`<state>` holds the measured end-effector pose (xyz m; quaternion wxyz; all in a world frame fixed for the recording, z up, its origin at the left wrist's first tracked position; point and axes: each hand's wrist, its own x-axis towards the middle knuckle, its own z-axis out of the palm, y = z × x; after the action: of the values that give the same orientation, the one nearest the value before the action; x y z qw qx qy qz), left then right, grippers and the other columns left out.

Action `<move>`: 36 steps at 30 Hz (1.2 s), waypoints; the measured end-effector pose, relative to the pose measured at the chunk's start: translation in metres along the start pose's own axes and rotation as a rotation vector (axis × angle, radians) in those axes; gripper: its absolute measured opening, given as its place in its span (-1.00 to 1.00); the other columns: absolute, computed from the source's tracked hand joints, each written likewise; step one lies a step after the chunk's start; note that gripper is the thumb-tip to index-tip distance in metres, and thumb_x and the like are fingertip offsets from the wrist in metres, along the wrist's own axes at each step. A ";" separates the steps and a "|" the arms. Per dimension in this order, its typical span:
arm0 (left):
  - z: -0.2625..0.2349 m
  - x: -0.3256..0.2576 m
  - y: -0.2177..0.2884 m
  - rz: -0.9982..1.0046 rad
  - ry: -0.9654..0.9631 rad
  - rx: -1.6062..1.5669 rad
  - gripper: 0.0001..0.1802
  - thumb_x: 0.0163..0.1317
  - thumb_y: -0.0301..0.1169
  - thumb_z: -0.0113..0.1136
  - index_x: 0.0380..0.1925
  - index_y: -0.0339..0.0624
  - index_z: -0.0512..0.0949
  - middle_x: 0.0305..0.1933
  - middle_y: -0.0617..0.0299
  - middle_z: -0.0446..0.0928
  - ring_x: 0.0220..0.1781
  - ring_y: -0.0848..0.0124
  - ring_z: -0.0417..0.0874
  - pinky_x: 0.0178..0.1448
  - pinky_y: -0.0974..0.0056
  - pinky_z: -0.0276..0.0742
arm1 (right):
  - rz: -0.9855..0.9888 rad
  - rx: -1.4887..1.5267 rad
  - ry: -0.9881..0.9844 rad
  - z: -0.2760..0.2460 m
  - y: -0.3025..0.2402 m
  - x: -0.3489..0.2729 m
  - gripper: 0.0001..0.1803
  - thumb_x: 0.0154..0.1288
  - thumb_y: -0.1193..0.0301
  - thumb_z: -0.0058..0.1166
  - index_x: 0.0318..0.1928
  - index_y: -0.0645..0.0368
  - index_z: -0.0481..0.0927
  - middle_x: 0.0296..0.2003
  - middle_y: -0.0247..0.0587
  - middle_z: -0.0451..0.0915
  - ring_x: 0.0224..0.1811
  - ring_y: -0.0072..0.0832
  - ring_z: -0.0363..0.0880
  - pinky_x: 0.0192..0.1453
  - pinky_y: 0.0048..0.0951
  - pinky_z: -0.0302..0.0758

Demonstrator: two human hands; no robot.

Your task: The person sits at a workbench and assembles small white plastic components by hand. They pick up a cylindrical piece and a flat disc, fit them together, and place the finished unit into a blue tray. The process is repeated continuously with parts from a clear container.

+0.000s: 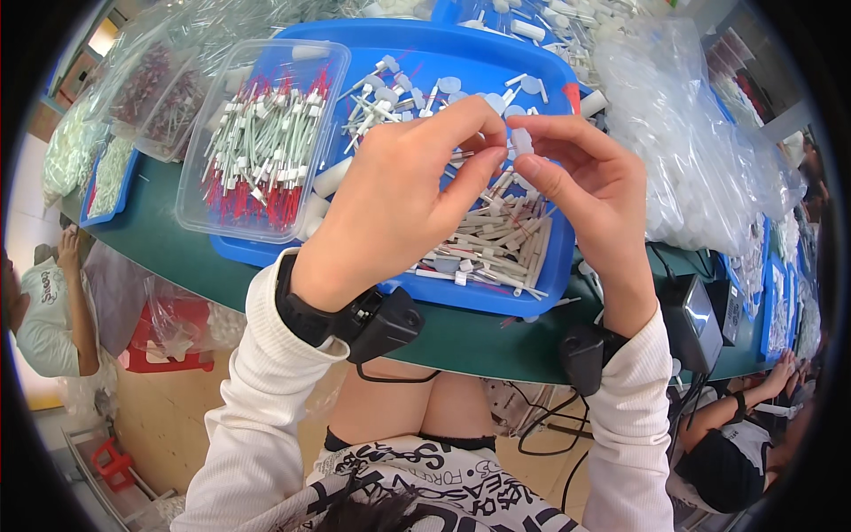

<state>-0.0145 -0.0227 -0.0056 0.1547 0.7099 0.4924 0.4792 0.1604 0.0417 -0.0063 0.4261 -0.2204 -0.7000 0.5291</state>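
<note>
Over a blue tray (556, 257), my two hands meet fingertip to fingertip. Between the thumb and index finger of my right hand (596, 182) is a small whitish plastic piece (521, 142). The thumb and index finger of my left hand (394, 191) are pinched together right beside that piece; what they hold, if anything, is too small to make out. Below my hands, many thin white sleeved parts (510, 235) lie loose in the tray. More of them, with pale caps and red wires, are scattered toward its far side.
A clear plastic box (199, 199) of white parts with red wires rests on the tray's left side. A large clear bag (665, 151) of white pieces stands right. A black device (696, 324) with cables sits at the green table's (479, 341) edge. Other people work at both sides.
</note>
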 end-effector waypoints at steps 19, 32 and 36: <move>0.011 -0.001 0.000 0.030 0.159 0.038 -0.60 0.21 -0.63 0.03 0.08 -0.21 0.42 -0.40 0.08 0.62 -0.41 0.30 0.66 -0.24 0.39 0.53 | -0.036 -0.026 -0.002 0.000 0.005 0.000 -0.72 0.08 0.57 0.26 -0.13 0.30 0.64 -0.26 -0.28 0.63 -0.24 -0.61 0.54 -0.08 -0.57 0.48; -0.003 -0.001 -0.003 0.296 0.101 0.397 -0.83 -0.01 -0.66 0.20 -0.35 -0.30 0.59 -0.46 0.12 0.57 -0.45 0.23 0.59 -0.38 0.28 0.48 | 0.054 -0.040 0.028 0.001 0.003 -0.001 -0.74 0.05 0.58 0.27 -0.17 0.33 0.66 -0.30 -0.24 0.64 -0.23 -0.58 0.56 -0.07 -0.55 0.49; -0.002 0.000 0.002 0.377 0.110 0.485 -0.76 -0.10 -0.68 0.21 -0.34 -0.29 0.58 -0.47 0.16 0.55 -0.45 0.22 0.56 -0.39 0.24 0.46 | -0.009 -0.067 0.047 0.001 -0.001 -0.003 -0.73 0.03 0.59 0.29 -0.18 0.33 0.66 -0.35 -0.26 0.64 -0.27 -0.59 0.57 -0.11 -0.56 0.50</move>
<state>-0.0148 -0.0240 -0.0034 -0.1376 0.7779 0.4597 0.4058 0.1613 0.0385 -0.0066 0.4373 -0.2438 -0.7080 0.4981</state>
